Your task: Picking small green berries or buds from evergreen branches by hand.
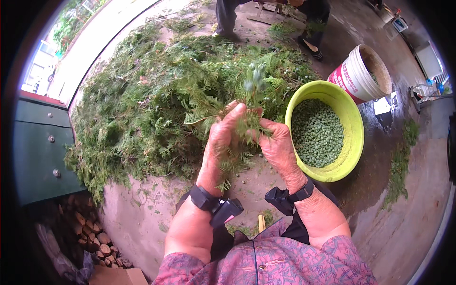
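In front of me both hands meet around a green evergreen sprig (254, 88) with flat, scaly leaves and blue-green cones near its tip. My left hand (223, 135) is closed around the leafy stems, its thumb pointing up. My right hand (278, 142) pinches at the same foliage from the other side, its fingertips partly covered by leaves. Behind and to the left spreads a large heap of cut evergreen branches (137, 109). Close by my right hand stands a yellow-green bucket (354, 142), tilted in view, with many small green cones (317, 133) inside.
A white and red bucket (345, 76) stands beyond the yellow one. Another person's legs (226, 19) are at the heap's far side, by a wooden stool (266, 14). Split firewood (97, 240) lies lower left below a green metal panel (42, 147). Loose greenery (399, 166) lies on the right.
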{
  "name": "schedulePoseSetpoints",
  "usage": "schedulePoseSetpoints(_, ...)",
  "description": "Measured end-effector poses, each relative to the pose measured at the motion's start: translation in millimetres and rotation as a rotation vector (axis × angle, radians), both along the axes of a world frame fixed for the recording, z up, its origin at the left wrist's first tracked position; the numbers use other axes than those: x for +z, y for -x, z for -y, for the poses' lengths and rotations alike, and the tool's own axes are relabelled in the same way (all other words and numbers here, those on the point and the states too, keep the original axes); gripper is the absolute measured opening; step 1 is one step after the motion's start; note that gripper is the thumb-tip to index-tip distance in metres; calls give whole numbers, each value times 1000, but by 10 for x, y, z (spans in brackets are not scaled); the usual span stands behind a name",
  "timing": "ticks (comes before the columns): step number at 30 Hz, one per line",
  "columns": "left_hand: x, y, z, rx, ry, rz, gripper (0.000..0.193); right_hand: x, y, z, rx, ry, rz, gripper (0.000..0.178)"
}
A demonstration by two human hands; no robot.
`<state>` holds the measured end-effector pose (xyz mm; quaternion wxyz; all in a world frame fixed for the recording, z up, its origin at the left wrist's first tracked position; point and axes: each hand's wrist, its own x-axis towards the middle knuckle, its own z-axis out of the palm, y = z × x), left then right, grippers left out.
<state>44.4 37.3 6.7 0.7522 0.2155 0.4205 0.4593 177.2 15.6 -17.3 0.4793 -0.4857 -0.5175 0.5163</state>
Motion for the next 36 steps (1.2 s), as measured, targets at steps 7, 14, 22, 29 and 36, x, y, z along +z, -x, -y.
schedulePoseSetpoints(7,130,51,52,-21,-17,-109,26,88,72,138,136,114,44,31)
schedulePoseSetpoints(14,-45,-68,-24,195,27,-256,29,27,-332,-144,-322,-62,4,16)
schedulePoseSetpoints(22,-142,7,0,63,-126,-511,38,377,-391,-158,-254,-360,311,28)
schedulePoseSetpoints(29,-59,-39,-8,110,-71,-422,31,431,-339,-72,-219,-393,436,45)
schedulePoseSetpoints(36,-4,-57,-14,169,32,-308,29,353,-334,-52,-184,-520,575,46)
